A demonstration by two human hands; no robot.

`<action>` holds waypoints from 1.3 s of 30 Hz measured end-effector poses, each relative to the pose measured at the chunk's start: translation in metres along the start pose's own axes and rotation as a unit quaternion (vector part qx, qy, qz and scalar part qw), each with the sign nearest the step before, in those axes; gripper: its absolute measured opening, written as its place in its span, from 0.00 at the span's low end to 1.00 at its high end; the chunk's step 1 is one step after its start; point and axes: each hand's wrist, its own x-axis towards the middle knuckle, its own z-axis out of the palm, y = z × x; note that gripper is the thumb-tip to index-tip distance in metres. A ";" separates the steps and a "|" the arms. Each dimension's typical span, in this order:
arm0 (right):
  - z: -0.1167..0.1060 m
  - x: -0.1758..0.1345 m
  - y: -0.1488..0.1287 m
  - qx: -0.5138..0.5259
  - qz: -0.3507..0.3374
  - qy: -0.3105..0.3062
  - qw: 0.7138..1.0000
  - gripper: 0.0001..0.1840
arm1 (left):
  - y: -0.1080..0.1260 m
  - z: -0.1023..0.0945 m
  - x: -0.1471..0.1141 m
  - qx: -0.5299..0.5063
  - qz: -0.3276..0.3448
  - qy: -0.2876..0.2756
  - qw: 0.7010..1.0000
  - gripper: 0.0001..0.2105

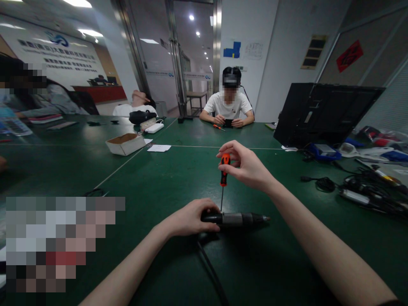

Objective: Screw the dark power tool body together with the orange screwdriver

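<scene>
Mid-frame, the right hand (247, 165) pinches a screwdriver (224, 180) that could slip if the left hand (189, 216), clasping the black tool (247, 219), loosens.

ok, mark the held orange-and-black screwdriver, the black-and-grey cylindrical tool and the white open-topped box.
Screwdriver (223, 180), head view: lower handle.
Cylindrical tool (233, 219), head view: grey middle section.
Box (131, 147), head view: outer side wall.

The tool (232, 219) lies on the table (165, 178), box (125, 147) left, monitor (318, 112) right.
</scene>
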 end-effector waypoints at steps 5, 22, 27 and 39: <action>-0.009 0.001 -0.005 -0.018 -0.015 0.046 0.999 0.11 | -0.001 0.000 0.000 -0.003 -0.004 -0.007 1.000 0.17; 0.001 -0.002 -0.008 -0.052 -0.028 -0.021 0.998 0.13 | -0.002 0.001 0.000 0.003 0.006 0.003 1.000 0.16; 0.002 -0.002 -0.006 -0.053 -0.027 -0.022 0.998 0.14 | -0.001 0.001 0.000 0.001 0.001 0.002 1.000 0.16; 0.002 -0.003 -0.007 -0.050 -0.021 -0.020 0.998 0.14 | -0.001 0.001 -0.001 -0.006 0.000 0.004 1.000 0.16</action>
